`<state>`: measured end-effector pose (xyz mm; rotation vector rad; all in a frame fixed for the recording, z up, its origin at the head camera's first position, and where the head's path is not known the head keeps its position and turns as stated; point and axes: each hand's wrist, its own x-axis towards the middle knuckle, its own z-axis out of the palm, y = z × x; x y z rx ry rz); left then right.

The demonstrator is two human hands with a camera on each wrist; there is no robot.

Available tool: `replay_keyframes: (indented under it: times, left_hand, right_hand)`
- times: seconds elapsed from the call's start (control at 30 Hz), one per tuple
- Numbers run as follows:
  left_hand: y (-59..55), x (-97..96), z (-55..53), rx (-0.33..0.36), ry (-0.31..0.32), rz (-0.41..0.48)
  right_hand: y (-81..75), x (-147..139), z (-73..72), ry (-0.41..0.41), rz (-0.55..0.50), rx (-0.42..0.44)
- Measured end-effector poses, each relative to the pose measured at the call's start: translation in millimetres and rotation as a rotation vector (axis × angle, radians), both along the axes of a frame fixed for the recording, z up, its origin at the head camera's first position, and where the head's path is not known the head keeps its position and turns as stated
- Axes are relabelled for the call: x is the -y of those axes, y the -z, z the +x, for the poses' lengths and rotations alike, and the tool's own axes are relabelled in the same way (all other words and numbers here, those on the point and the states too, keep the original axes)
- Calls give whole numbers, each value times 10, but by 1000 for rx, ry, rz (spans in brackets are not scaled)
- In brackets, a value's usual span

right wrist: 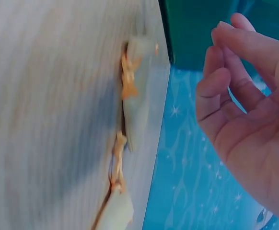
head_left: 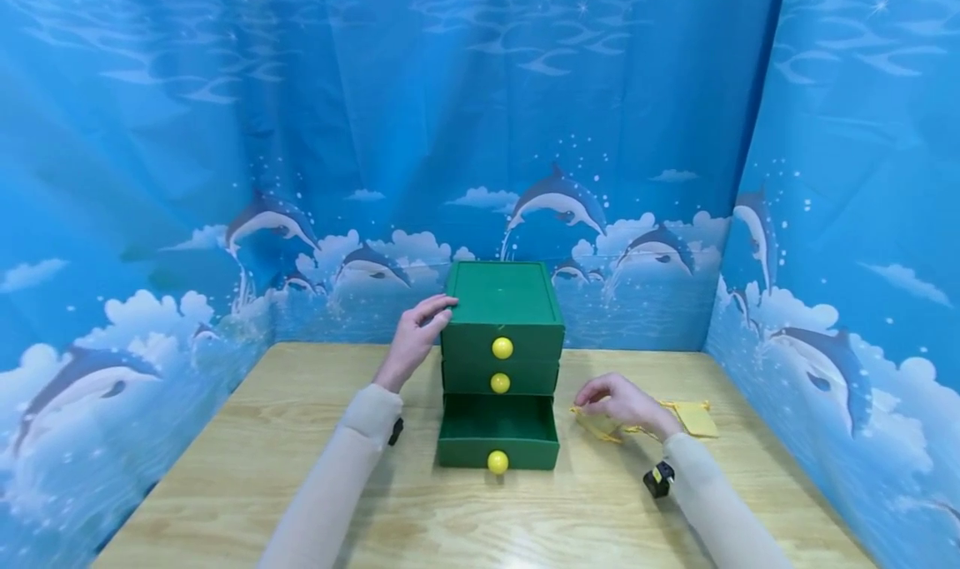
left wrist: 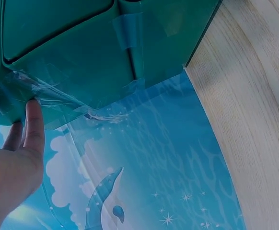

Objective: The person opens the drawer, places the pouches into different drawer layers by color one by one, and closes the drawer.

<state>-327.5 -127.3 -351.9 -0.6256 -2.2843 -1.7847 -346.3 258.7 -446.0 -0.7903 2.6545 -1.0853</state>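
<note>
There was 1 chest (head_left: 480,362) on the table (head_left: 247,452), with 3 drawers and 3 round yellow knobs (head_left: 502,348), 1 to each drawer. Of the 3, the 2 upper drawers sat in flush and the bottom drawer (head_left: 461,452) stood out toward the person, its green floor showing. 2 pouches lay on the table to the right of the chest: 1 near pouch (head_left: 597,425) beneath the right hand (head_left: 618,402), and 1 far pouch (head_left: 697,420) beyond the wrist.

Both pouches were pale yellow and flat, with darker, orange-yellow drawstrings (right wrist: 129,76) at the neck. The chest was plain green with a smooth top; clear tape (left wrist: 128,31) ran over its side.

The right hand hovered just above the near pouch, fingers loosely curled, thumb close to them, nothing in their grasp. The left hand (head_left: 415,337) rested at the chest's upper left edge, its fingers extended and touching the side rather than gripping.

2 pale sleeves (head_left: 330,486) covered the forearms, and a blue curtain (head_left: 480,111) with dolphins hung behind.
</note>
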Motion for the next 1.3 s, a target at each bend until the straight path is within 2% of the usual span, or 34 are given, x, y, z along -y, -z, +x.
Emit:
replay_keyframes:
  times: [0.33,0.57,0.77,1.0,1.3]
  left_hand:
    - [21,10,-7,12,-8,9]
    - [45,22,-11,16,-4,21]
    - [25,4,-8,10,2,27]
    - [-2,-2,-11,5,1,17]
    - [-1,12,-15,1,11,23]
  right_hand:
    - [17,-196,-143,-48,75,-41]
    - [41,-248,-153,-58,91,-46]
    - [79,-308,-180,-86,126,-2]
    - [159,-300,-172,-43,153,109]
    - [158,-245,-130,46,171,143]
